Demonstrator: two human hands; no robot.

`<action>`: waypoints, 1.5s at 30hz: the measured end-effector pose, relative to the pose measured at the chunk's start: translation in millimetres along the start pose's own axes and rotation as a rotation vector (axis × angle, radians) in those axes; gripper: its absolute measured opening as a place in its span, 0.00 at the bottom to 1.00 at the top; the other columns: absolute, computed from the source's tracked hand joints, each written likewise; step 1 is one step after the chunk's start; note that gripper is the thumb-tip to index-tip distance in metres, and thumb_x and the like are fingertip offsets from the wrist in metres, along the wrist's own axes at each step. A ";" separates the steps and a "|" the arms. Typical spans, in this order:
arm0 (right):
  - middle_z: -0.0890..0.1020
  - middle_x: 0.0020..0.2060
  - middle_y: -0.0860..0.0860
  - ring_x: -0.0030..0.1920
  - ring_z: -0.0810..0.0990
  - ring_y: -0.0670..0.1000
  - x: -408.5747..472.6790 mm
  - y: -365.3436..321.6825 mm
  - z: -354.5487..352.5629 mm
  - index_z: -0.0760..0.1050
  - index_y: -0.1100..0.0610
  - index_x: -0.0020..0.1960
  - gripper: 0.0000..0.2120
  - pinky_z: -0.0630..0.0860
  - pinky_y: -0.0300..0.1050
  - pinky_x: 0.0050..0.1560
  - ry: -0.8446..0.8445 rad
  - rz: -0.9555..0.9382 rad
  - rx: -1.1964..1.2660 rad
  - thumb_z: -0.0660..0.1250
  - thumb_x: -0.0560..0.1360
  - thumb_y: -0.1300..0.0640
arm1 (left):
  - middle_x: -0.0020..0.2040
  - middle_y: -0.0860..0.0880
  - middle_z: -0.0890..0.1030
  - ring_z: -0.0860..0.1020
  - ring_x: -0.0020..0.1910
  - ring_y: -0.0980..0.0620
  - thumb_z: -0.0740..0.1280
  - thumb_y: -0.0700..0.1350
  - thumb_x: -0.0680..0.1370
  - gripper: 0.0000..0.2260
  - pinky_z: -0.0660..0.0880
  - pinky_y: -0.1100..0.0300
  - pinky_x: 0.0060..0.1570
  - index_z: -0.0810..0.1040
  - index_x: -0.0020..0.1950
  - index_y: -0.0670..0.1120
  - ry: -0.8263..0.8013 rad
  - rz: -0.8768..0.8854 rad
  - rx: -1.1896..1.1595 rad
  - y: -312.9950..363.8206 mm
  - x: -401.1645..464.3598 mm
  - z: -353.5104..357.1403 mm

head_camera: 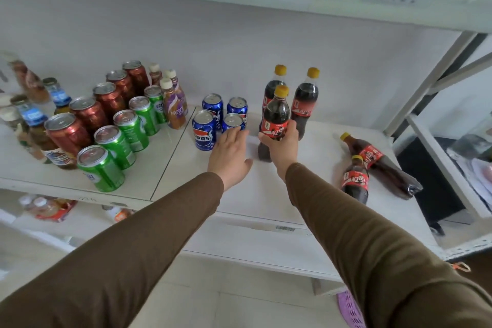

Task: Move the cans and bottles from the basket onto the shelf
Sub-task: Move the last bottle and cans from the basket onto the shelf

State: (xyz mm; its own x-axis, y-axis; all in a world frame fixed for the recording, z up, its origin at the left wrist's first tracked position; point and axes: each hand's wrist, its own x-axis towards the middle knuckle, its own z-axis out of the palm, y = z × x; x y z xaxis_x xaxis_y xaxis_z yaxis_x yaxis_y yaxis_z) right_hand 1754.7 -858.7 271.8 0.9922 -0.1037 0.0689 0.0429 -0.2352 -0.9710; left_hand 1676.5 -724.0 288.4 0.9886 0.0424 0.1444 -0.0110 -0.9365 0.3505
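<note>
A: What is close to us?

B: A purple plastic basket (348,309) peeks in at the bottom edge. Further up, on the white flat shelf (266,194), a cola bottle (355,180) stands at the right, and another dark cola bottle (383,165) lies on its side behind it.

A: And the hands?

B: The left hand (230,156) is flat with straight fingers, touching a shiny blue metal can (233,122). The right hand (282,148) wraps its fingers round a smooth dark plastic bottle with a yellow cap (275,114), in the middle of the frame.

A: What could go wrong?

B: I think the tall, thin bottle could tip. A bump could knock over the two bottles (304,100) behind it.
</note>
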 end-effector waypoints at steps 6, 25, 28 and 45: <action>0.71 0.61 0.52 0.58 0.75 0.52 8.6 2.5 -0.2 0.67 0.53 0.68 0.31 0.74 0.50 0.64 -0.028 -0.026 -0.044 0.79 0.70 0.59 | 0.81 0.45 0.60 0.58 0.80 0.44 0.70 0.49 0.79 0.34 0.60 0.49 0.77 0.58 0.81 0.46 0.023 -0.040 0.022 8.0 -1.4 6.5; 0.71 0.71 0.53 0.71 0.67 0.55 -131.3 -38.3 64.9 0.65 0.54 0.74 0.32 0.65 0.51 0.73 -0.186 -0.651 -0.283 0.74 0.73 0.53 | 0.81 0.43 0.58 0.58 0.79 0.42 0.70 0.48 0.78 0.34 0.59 0.49 0.77 0.58 0.81 0.44 0.209 -0.354 0.079 -59.0 -124.6 -38.8; 0.73 0.68 0.53 0.67 0.69 0.57 -185.4 -53.3 104.7 0.68 0.54 0.72 0.30 0.68 0.55 0.70 -0.378 -0.747 -0.337 0.73 0.73 0.53 | 0.81 0.43 0.58 0.57 0.79 0.43 0.71 0.47 0.78 0.35 0.57 0.50 0.77 0.58 0.81 0.44 0.287 -0.478 0.122 -92.6 -189.2 -63.6; 0.65 0.76 0.52 0.76 0.59 0.57 -752.7 -109.6 232.3 0.65 0.52 0.77 0.32 0.56 0.53 0.77 -1.271 -1.144 -0.226 0.71 0.75 0.52 | 0.81 0.41 0.58 0.57 0.79 0.39 0.72 0.47 0.75 0.37 0.58 0.44 0.76 0.59 0.80 0.44 0.528 -1.324 0.271 -180.1 -795.6 -176.6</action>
State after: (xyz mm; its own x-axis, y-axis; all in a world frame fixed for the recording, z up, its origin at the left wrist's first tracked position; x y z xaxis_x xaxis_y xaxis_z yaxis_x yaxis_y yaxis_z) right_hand 1030.3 -530.3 273.1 -0.0592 0.9424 0.3292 0.8318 0.2290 -0.5057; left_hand 865.4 -527.6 273.9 0.0813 0.9767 0.1986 0.9360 -0.1433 0.3215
